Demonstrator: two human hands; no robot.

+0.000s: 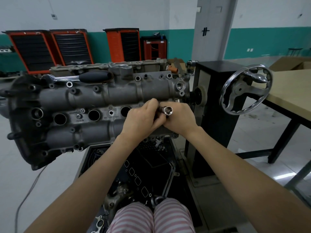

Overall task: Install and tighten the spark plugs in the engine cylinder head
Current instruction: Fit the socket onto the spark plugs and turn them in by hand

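We see both hands meeting over the right end of the grey cast cylinder head [94,98]: the right hand [180,120] grips a chrome tubular spark plug socket [166,112], its open mouth facing up toward us, while the left hand [143,118] curls its fingers [154,105] round the socket's far end. No spark plug shows. The socket's long axis runs left and away, toward the row of dark plug wells [93,115] lying just left of the hands, the left hand nearer; we judge the socket must swing mouth-down to enter a well.

Two hands hold a chrome socket over an engine cylinder head.
The left hand [143,118] and right hand [180,118] meet around the socket [166,111], above the cylinder head [84,98]; a ratchet wrench [79,77] lies on its far edge.
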